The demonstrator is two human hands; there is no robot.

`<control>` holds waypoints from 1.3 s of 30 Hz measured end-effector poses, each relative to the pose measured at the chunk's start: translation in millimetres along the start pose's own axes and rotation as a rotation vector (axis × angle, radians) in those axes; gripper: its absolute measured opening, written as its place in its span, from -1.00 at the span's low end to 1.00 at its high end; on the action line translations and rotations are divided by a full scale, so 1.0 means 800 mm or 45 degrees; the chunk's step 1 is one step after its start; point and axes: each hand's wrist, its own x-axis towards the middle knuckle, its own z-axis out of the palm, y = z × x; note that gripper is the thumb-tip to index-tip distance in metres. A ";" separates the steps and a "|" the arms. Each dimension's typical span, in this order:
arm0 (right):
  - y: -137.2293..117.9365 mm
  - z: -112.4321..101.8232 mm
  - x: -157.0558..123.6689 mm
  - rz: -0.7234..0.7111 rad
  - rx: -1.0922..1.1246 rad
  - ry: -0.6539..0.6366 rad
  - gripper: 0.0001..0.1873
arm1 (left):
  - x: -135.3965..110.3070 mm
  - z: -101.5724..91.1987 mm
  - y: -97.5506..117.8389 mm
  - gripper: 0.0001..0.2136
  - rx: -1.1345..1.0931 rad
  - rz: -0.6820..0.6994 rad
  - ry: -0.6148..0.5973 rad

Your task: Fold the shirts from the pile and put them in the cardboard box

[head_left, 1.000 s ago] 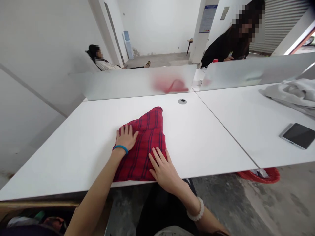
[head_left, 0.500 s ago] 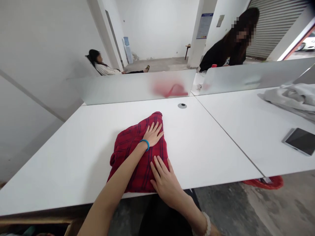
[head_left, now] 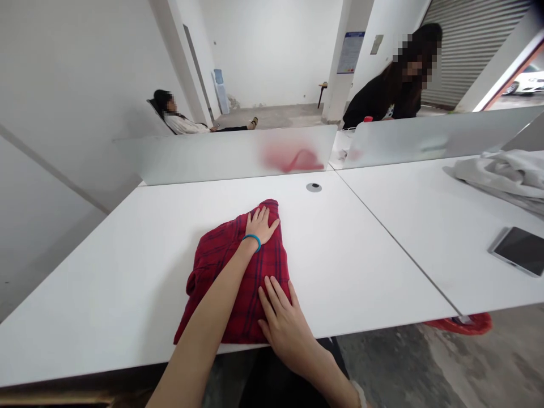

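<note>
A folded red plaid cloth (head_left: 216,266) lies on the white table (head_left: 127,266) near its front edge. My left hand (head_left: 260,223), with a blue band at the wrist, lies flat with fingers spread on the cloth's far right corner. My right hand (head_left: 283,320) rests flat and open on the cloth's near right edge, close to the table's rim. Neither hand grips anything.
A frosted divider (head_left: 221,153) runs along the table's back, with a cable hole (head_left: 313,187) before it. On the right-hand table lie a tablet (head_left: 517,249) and grey cloth (head_left: 505,173). One person leans beyond the divider, another sits far left. A red basket (head_left: 467,324) stands under the table.
My left hand has slid from the cloth's left side across to its far right corner. The right hand has stayed on the near right edge.
</note>
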 end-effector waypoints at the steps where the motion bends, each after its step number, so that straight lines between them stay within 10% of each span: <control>1: 0.000 0.000 0.000 0.005 0.006 -0.001 -0.43 | 0.002 -0.003 0.002 -0.41 0.002 -0.005 0.032; 7: 0.000 0.001 -0.003 0.001 0.010 -0.011 -0.43 | 0.029 -0.013 -0.001 -0.49 -0.014 -0.085 0.220; 20: 0.000 0.001 -0.003 0.036 0.115 0.011 -0.46 | 0.045 0.006 -0.024 -0.54 -0.069 -0.015 0.116; 26: 0.016 -0.013 -0.042 0.487 0.743 0.291 -0.55 | 0.015 -0.023 -0.056 -0.52 -0.062 -0.111 0.122; 30: 0.048 -0.031 -0.098 0.877 1.507 0.265 -0.63 | -0.048 -0.058 -0.101 -0.54 -0.018 -0.158 0.107; 34: 0.063 -0.037 -0.126 1.012 2.084 0.112 -0.60 | -0.173 -0.072 -0.150 -0.51 0.041 -0.295 0.204; 39: 0.056 -0.031 -0.089 0.877 2.173 0.046 -0.44 | -0.341 -0.045 -0.124 -0.53 0.216 -0.257 0.199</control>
